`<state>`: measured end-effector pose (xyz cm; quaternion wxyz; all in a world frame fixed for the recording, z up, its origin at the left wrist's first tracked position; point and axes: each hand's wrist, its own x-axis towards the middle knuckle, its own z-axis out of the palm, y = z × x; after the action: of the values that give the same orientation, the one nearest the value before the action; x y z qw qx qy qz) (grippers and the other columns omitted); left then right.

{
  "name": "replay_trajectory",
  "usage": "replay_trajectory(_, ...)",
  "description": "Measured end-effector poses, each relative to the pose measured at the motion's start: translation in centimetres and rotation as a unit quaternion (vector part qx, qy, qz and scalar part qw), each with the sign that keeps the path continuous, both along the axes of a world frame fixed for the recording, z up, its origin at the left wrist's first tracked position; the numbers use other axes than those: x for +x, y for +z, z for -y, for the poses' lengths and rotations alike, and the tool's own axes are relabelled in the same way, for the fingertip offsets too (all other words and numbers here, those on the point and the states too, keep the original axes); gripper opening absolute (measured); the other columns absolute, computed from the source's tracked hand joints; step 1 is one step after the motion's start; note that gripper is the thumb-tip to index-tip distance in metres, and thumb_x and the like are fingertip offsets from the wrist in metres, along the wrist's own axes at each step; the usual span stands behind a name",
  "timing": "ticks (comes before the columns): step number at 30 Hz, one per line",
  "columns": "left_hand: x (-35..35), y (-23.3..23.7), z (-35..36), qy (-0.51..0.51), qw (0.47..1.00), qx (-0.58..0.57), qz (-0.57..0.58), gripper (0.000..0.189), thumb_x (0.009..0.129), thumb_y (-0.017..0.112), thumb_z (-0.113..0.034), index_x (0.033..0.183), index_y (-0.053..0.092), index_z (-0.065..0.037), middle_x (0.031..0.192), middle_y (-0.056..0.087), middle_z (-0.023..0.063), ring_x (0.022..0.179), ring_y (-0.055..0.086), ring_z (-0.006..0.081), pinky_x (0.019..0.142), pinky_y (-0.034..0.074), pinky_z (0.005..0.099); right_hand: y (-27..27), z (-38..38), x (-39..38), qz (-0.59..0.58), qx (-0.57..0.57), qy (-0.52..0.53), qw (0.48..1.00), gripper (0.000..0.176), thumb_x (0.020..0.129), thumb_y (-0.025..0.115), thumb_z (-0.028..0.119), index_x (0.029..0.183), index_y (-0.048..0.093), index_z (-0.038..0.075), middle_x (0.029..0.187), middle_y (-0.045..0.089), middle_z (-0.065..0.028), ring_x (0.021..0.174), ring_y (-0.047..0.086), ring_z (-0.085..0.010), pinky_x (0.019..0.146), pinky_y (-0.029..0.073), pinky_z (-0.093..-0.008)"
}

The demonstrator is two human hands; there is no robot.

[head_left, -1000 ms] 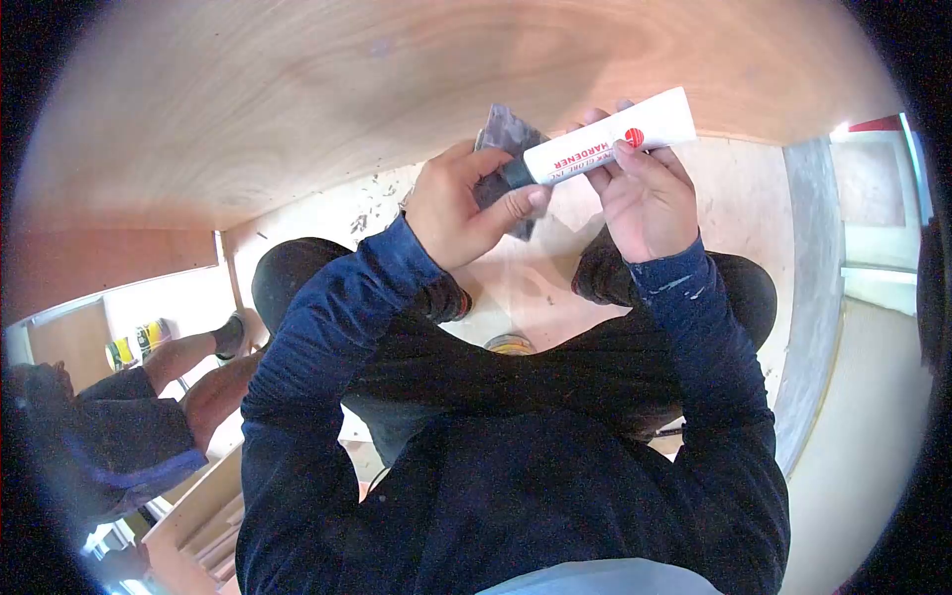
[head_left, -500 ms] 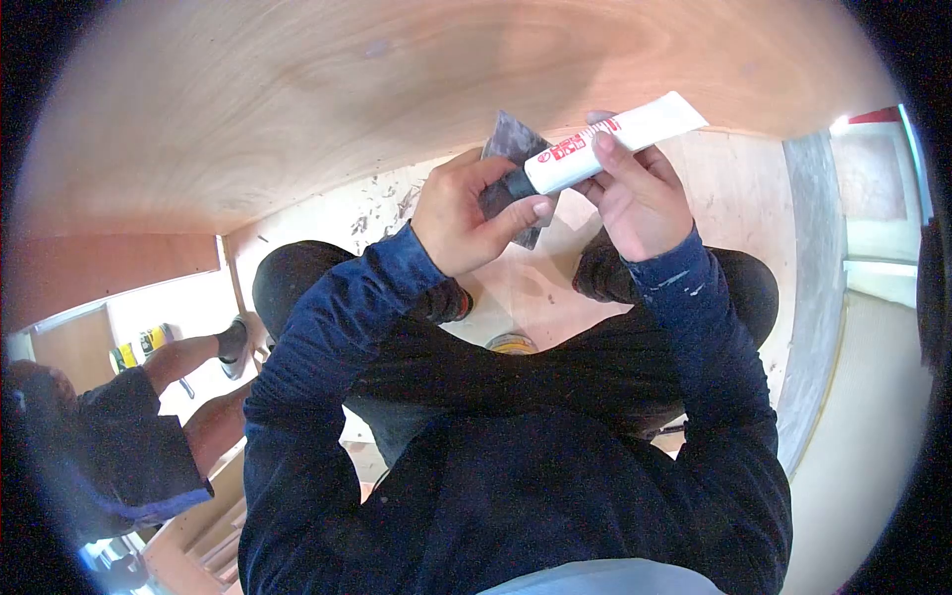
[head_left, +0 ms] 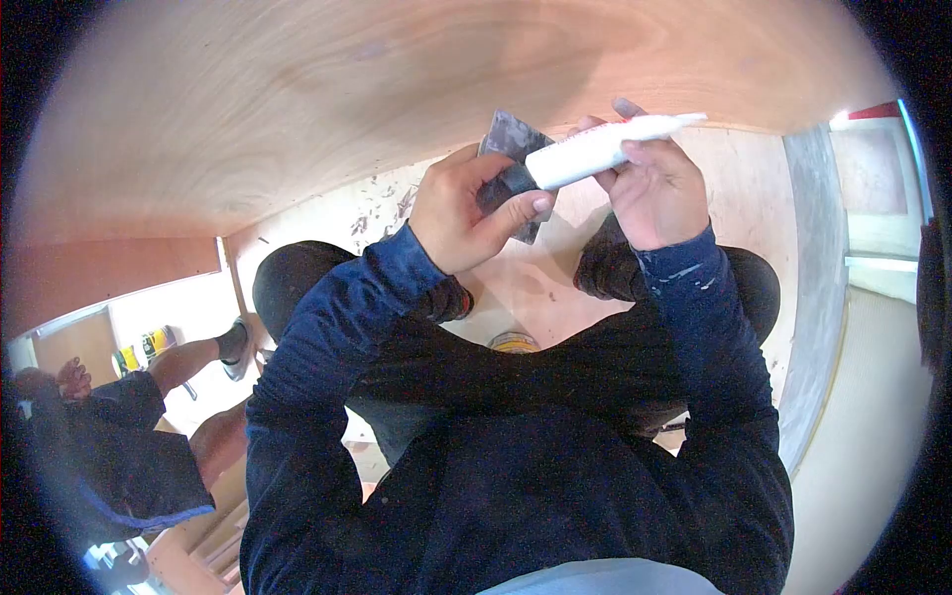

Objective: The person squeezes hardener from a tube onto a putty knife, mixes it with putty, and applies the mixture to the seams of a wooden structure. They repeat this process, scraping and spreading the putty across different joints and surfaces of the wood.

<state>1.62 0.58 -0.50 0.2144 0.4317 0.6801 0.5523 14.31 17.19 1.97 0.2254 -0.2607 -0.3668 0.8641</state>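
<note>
A white tube (head_left: 585, 159) with a black cap lies across between my two hands, its flat end pointing up and right. My left hand (head_left: 474, 210) is closed round the black cap (head_left: 516, 179) with thumb and fingers. The same hand also holds a grey, smeared flat plate (head_left: 514, 137), whose corners stick out above and below the cap. My right hand (head_left: 656, 188) grips the body of the tube between thumb and fingers, and one fingertip shows above the tube.
A wooden panel (head_left: 397, 89) rises in front. Between my legs stands a yellow-rimmed round container (head_left: 513, 343). At the left, another person (head_left: 129, 446) sits near a yellow and green item (head_left: 145, 347). Dark scraps (head_left: 405, 203) lie on the floor board.
The tube has turned about its length, so its red print is mostly out of sight. My right hand has shifted slightly right. The other person's hand has come into view at the left.
</note>
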Motion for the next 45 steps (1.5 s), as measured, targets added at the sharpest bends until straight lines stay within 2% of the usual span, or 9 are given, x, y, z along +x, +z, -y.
replay_trajectory(9,-0.9,0.2,0.5,-0.013,0.992,0.004,-0.122,0.039,0.074,0.078,-0.032,0.089,0.066,0.002,0.076,0.061,0.0141,0.063,0.062,0.0240,0.057,0.048,0.0326,0.9,0.4,-0.6,0.034,-0.001,0.043,0.999,0.039,0.084,0.057,0.012,0.119,0.047,-0.001,0.112,0.056,-0.0182,0.110,0.054,-0.0325,0.098,0.042,-0.0493)
replay_trajectory(12,-0.8,-0.3,0.5,-0.002,1.000,0.000,0.001,0.037,0.075,0.077,-0.031,0.090,0.066,0.002,0.075,0.061,0.0144,0.063,0.062,0.0248,0.058,0.048,0.0328,0.6,-1.0,-0.4,-0.028,-0.040,-0.029,0.998,0.037,0.081,0.058,0.012,0.114,0.050,-0.001,0.109,0.057,-0.0189,0.112,0.052,-0.0337,0.099,0.040,-0.0522)
replay_trajectory(19,-2.2,-0.1,2.0,-0.003,0.985,-0.041,-0.165,0.036,0.073,0.076,-0.028,0.088,0.066,0.003,0.073,0.060,0.0153,0.062,0.059,0.0271,0.058,0.046,0.0346,3.6,-10.8,5.9,-0.207,0.025,-0.045,0.977,0.039,0.078,0.057,0.009,0.111,0.049,-0.009,0.117,0.054,-0.0262,0.118,0.048,-0.0418,0.105,0.034,-0.0571)
replay_trajectory(26,-3.3,0.6,3.4,-0.048,0.969,-0.099,-0.219,0.029,0.073,0.074,-0.020,0.087,0.064,0.003,0.075,0.060,0.0175,0.067,0.061,0.0317,0.061,0.048,0.0354,3.9,-16.6,16.9,-0.293,0.136,-0.399,0.858,0.041,0.064,0.056,0.007,0.100,0.051,-0.012,0.104,0.055,-0.0279,0.110,0.050,-0.0476,0.100,0.031,-0.0671)
replay_trajectory(29,-2.6,0.0,3.6,-0.061,0.956,-0.145,-0.247,0.026,0.075,0.073,-0.020,0.084,0.063,0.002,0.074,0.060,0.0173,0.065,0.060,0.0318,0.059,0.046,0.0365,-1.7,-17.9,21.1,-0.263,0.130,-0.486,0.823,0.028,0.065,0.058,0.010,0.088,0.053,-0.004,0.086,0.060,-0.0213,0.095,0.057,-0.0438,0.090,0.040,-0.0648)
replay_trajectory(30,-2.5,-0.8,3.8,-0.061,0.956,-0.153,-0.242,0.027,0.076,0.072,-0.021,0.081,0.062,0.003,0.072,0.059,0.0168,0.063,0.059,0.0310,0.057,0.044,0.0371,-4.3,-17.5,22.5,-0.252,0.170,-0.387,0.871,0.023,0.063,0.057,0.008,0.083,0.054,-0.001,0.080,0.059,-0.0177,0.087,0.058,-0.0395,0.086,0.043,-0.0598)
replay_trajectory(35,-1.3,-2.1,5.8,-0.034,0.937,-0.278,-0.207,0.034,0.080,0.072,-0.028,0.079,0.061,0.003,0.069,0.059,0.0154,0.062,0.058,0.0264,0.057,0.044,0.0367,-16.1,-16.4,23.6,-0.079,-0.103,-0.577,0.806,0.026,0.080,0.060,0.028,0.067,0.045,0.012,0.056,0.047,-0.0050,0.052,0.049,-0.0246,0.057,0.043,-0.0418)
replay_trajectory(37,-2.2,-7.1,8.6,0.020,0.962,-0.266,-0.066,0.034,0.080,0.073,-0.028,0.079,0.061,0.003,0.069,0.059,0.0144,0.063,0.058,0.0258,0.059,0.045,0.0357,-20.8,-16.0,24.3,-0.026,-0.111,-0.596,0.795,0.033,0.081,0.061,0.030,0.062,0.041,0.014,0.051,0.044,-0.0036,0.047,0.047,-0.0223,0.051,0.041,-0.0386)
replay_trajectory(45,0.1,-8.3,9.2,-0.013,0.900,-0.377,-0.219,0.015,0.080,0.064,-0.010,0.085,0.063,0.003,0.076,0.062,0.0161,0.068,0.061,0.0242,0.063,0.047,0.0339,-31.4,-19.3,25.7,0.002,-0.152,-0.665,0.731,0.024,0.080,0.064,0.018,0.071,0.044,0.007,0.050,0.042,-0.0056,0.039,0.044,-0.0223,0.039,0.037,-0.0372)
